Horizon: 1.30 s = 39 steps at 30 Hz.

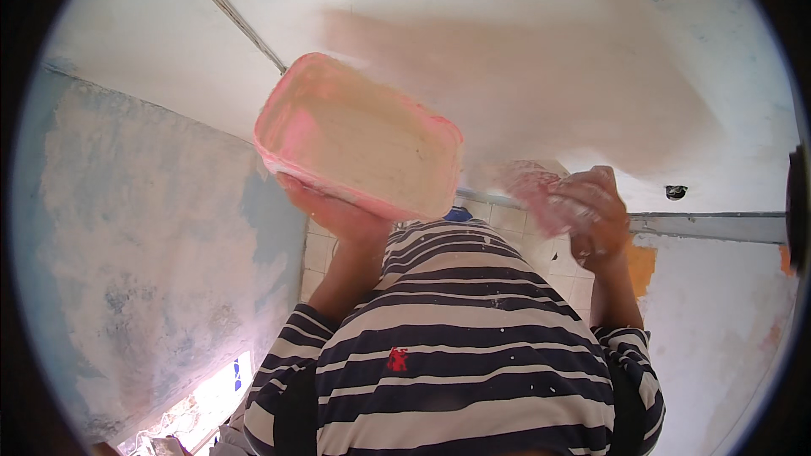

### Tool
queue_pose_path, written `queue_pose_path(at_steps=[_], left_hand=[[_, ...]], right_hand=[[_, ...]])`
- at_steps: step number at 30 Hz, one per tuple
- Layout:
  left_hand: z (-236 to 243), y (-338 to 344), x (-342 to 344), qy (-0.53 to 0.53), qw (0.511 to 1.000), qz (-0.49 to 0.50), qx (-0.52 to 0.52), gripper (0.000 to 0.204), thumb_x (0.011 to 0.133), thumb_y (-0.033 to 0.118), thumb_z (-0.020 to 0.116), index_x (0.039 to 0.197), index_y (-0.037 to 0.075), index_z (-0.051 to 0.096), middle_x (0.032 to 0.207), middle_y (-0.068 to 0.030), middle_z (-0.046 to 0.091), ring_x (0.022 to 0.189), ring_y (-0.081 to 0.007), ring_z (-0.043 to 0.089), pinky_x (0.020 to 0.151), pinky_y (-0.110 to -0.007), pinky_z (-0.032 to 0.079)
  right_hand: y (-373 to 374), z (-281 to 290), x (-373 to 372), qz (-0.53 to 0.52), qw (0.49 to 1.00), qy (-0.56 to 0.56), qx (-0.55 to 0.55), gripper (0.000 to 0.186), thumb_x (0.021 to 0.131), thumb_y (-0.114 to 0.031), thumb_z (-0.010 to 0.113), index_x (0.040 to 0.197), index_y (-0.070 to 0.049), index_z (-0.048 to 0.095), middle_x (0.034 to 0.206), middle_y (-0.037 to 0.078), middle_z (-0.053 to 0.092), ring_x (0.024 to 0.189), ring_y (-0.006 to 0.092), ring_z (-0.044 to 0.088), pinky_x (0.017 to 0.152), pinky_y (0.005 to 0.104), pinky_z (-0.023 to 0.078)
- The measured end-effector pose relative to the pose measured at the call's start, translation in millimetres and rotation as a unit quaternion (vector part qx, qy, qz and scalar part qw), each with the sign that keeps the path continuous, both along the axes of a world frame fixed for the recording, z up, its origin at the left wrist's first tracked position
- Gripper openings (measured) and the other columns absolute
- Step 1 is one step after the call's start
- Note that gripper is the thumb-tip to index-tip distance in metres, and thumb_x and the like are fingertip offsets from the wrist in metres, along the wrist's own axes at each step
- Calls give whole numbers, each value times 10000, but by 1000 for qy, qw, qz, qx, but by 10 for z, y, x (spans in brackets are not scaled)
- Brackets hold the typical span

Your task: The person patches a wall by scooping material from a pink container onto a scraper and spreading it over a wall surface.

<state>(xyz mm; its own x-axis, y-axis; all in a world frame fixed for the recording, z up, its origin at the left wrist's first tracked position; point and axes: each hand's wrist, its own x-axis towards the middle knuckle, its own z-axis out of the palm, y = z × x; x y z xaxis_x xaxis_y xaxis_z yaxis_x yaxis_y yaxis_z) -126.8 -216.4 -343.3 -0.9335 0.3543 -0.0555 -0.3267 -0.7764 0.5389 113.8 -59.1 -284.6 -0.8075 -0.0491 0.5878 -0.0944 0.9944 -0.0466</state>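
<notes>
My left hand [345, 218] is closed on the near-left side of a pink rectangular plastic tub [285, 131], gripping it from below. A pale, creamy material [380, 139] coats its floor, and smears cover its inner walls. The tub is tilted so that its inside shows. To the right, apart from the tub, my right hand [598, 221] is closed around a flat pinkish piece [532, 190] smeared with white. Blur hides its exact kind; it points left, close to the wall. White residue marks my right fingers.
A pale wall [507, 0] rises ahead, with a small dark round hole [675, 192] at the right and a narrow strip [228, 12] at upper left. The left wall [160, 228] is patchy blue and white. Floor tiles [507, 218] lie below, beside an orange patch [641, 270].
</notes>
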Motion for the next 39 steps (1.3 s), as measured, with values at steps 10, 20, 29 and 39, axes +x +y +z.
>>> queue_pose_path(at_steps=[10,20,29,39], left_hand=[[-39,110,144,-23,993,-66,91,696,975,687,326,1452,187,407,1436,-27,441,1290,-238,480,1035,-416,455],[13,303,243,-28,998,-44,28,715,966,706,313,1467,200,384,1438,-24,432,1310,-238,460,1036,-423,460],[-35,309,256,-4,1000,-28,3,676,986,671,315,1432,174,417,1411,-46,458,1280,-237,484,1019,-415,465],[-280,346,230,130,986,-104,-12,697,1016,589,382,1430,29,401,1410,-113,498,1287,-244,508,1051,-403,445]], right_hand=[[139,-355,-3,-121,700,98,-697,344,872,-58,685,1184,67,615,1047,106,701,967,151,658,889,280,499],[164,-294,15,-40,580,103,-807,351,883,-53,656,1203,82,600,1083,121,686,983,157,649,890,295,504],[296,-31,130,-146,803,105,-567,338,881,12,655,1213,66,620,1051,112,709,965,141,667,883,279,520],[457,279,30,-90,874,-76,-471,346,875,37,605,1218,63,634,1046,141,711,969,160,677,871,281,519]])
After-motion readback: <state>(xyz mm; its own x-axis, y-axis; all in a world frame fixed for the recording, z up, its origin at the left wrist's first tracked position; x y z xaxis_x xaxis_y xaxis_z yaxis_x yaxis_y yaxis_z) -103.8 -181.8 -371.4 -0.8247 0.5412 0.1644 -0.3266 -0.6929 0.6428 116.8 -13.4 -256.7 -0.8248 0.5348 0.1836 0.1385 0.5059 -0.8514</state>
